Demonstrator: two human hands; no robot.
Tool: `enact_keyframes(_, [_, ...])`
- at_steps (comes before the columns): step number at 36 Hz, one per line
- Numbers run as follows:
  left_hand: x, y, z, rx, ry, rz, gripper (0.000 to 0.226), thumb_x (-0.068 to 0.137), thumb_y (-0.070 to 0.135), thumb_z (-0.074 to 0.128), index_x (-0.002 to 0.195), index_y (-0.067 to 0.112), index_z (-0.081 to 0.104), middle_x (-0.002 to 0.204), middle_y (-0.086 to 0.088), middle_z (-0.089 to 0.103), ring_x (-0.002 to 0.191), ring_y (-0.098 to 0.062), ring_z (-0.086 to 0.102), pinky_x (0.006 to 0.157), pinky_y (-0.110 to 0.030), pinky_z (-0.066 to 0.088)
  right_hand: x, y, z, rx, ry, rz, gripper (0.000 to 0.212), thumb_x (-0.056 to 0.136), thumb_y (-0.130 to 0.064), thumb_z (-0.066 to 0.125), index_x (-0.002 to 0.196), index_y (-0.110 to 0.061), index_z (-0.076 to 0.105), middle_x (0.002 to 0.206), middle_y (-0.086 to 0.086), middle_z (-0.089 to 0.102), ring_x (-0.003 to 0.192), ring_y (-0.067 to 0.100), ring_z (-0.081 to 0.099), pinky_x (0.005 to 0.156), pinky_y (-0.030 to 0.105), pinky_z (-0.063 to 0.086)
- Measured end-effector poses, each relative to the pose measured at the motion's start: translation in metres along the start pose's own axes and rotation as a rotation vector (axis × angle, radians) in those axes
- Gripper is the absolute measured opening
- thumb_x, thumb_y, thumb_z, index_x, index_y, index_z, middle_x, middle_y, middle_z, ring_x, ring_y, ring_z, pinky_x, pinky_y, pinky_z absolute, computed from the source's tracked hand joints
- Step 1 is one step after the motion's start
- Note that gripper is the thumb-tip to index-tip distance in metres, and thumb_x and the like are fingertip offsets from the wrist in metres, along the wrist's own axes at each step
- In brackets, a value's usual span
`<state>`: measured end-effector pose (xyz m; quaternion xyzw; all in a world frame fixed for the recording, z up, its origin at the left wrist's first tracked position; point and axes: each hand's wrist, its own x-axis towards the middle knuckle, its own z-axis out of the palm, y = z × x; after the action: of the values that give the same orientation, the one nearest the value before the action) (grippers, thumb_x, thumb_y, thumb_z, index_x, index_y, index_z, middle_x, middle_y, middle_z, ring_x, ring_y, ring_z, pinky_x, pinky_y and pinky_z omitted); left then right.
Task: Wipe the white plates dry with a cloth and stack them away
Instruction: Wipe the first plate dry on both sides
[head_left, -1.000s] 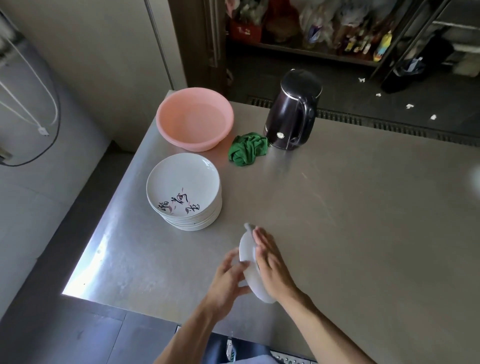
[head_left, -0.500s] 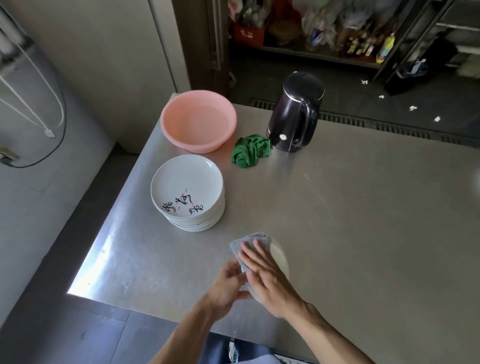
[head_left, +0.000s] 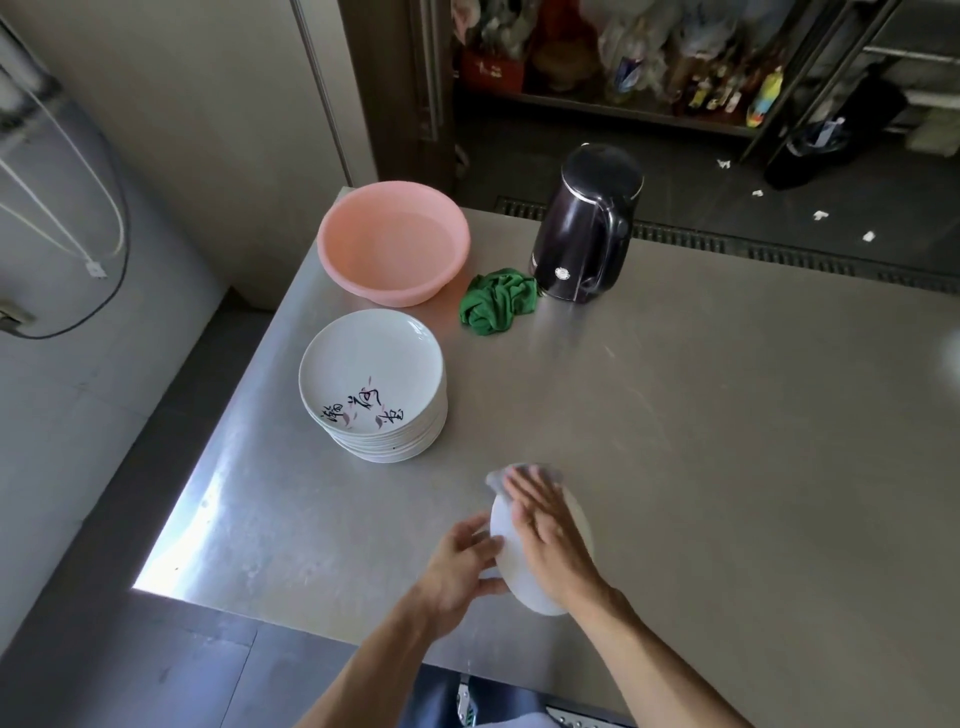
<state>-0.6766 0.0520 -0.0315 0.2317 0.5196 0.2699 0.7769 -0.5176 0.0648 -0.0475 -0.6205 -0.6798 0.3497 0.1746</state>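
left hand (head_left: 460, 566) grips white plate (head_left: 503, 530) rim, plate tilted; right hand (head_left: 551, 543) flat, fingers straight, pressing grey cloth (head_left: 545, 472) onto plate face

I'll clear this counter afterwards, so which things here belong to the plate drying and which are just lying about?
In the job: white plate in the left hand; grey cloth pressed on it by the right hand; stack of plates.
Lying about: pink basin; green rag; black kettle.

Bare forearms (head_left: 374, 670), dark blue clothing (head_left: 441, 699)
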Motion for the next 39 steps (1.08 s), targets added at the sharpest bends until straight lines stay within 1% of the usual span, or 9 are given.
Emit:
enact_keyframes(4, [-0.003,-0.002,0.003,-0.019,0.0,-0.009,0.042,0.093,0.014,0.065,0.134,0.014,0.064,0.129,-0.02,0.068,0.109,-0.034,0.069,0.09,-0.054,0.06,0.005,0.005,-0.006,0.064,0.242,0.386,0.045,0.109,-0.025,0.023,0.148,-0.017,0.043,0.155,-0.001,0.042,0.143,0.017,0.034,0.12,0.032,0.016])
enact_keyframes(9, [-0.007,0.005,0.006,0.049,-0.071,0.055,0.032,0.102,0.013,0.061,0.134,0.015,0.064,0.127,-0.013,0.071,0.116,-0.03,0.07,0.087,-0.047,0.06,-0.017,-0.001,-0.005,-0.056,-0.08,-0.144,0.053,0.108,-0.038,0.016,0.157,-0.018,0.021,0.166,-0.008,0.011,0.154,0.012,0.0,0.125,0.033,-0.002])
enact_keyframes(12, [-0.006,0.004,0.005,0.065,-0.04,0.08,0.028,0.105,0.004,0.054,0.132,0.006,0.06,0.125,-0.016,0.07,0.114,-0.031,0.07,0.088,-0.051,0.061,-0.02,0.006,-0.007,-0.081,-0.044,-0.215,0.051,0.109,-0.039,0.02,0.156,-0.021,0.024,0.165,-0.01,0.014,0.154,0.01,0.001,0.125,0.032,-0.001])
enact_keyframes(17, [-0.006,-0.007,0.007,-0.085,0.052,0.093,0.028,0.096,-0.01,0.053,0.119,0.007,0.056,0.12,-0.017,0.069,0.104,-0.031,0.068,0.085,-0.058,0.06,-0.002,0.007,-0.013,0.252,0.209,0.372,0.051,0.108,-0.033,0.018,0.157,-0.022,0.026,0.164,-0.004,0.024,0.151,0.01,0.019,0.125,0.037,0.012])
enact_keyframes(22, [-0.002,0.001,0.009,-0.115,0.033,0.077,0.027,0.097,0.007,0.06,0.123,0.01,0.059,0.118,-0.018,0.072,0.105,-0.034,0.071,0.092,-0.062,0.058,-0.003,-0.016,-0.004,0.197,-0.008,0.0,0.053,0.105,-0.046,0.012,0.155,-0.031,0.017,0.16,-0.025,0.008,0.151,-0.002,0.003,0.122,0.019,0.001])
enact_keyframes(26, [-0.001,0.003,0.005,-0.046,0.04,0.08,0.027,0.104,0.004,0.055,0.13,0.007,0.059,0.124,-0.019,0.071,0.106,-0.035,0.073,0.083,-0.049,0.061,-0.003,-0.012,0.001,0.03,-0.093,-0.201,0.059,0.105,-0.052,0.008,0.155,-0.025,0.024,0.164,-0.014,0.018,0.153,0.006,0.003,0.124,0.028,-0.003])
enact_keyframes(32, [-0.004,-0.005,0.002,-0.054,0.032,0.048,0.025,0.102,0.003,0.059,0.125,0.011,0.061,0.119,-0.019,0.071,0.101,-0.034,0.071,0.084,-0.055,0.06,0.007,0.003,-0.009,0.103,0.123,0.284,0.051,0.108,-0.032,0.016,0.158,-0.022,0.02,0.165,-0.005,0.021,0.152,0.011,0.014,0.125,0.033,0.005])
enact_keyframes(36, [-0.008,0.001,0.003,-0.013,-0.057,0.099,0.029,0.101,0.009,0.061,0.129,0.018,0.063,0.128,-0.014,0.07,0.113,-0.031,0.071,0.084,-0.049,0.06,-0.013,-0.009,-0.008,-0.005,-0.062,-0.178,0.054,0.108,-0.04,0.016,0.157,-0.018,0.021,0.166,-0.008,0.013,0.154,0.013,0.001,0.125,0.029,0.001])
enact_keyframes(39, [-0.009,0.002,0.005,-0.007,-0.053,0.132,0.029,0.1,0.01,0.064,0.129,0.011,0.06,0.129,-0.017,0.068,0.114,-0.032,0.07,0.085,-0.053,0.06,-0.013,-0.006,-0.01,-0.07,-0.071,-0.229,0.053,0.108,-0.045,0.017,0.156,-0.023,0.02,0.165,-0.011,0.011,0.154,0.01,0.0,0.125,0.029,0.001])
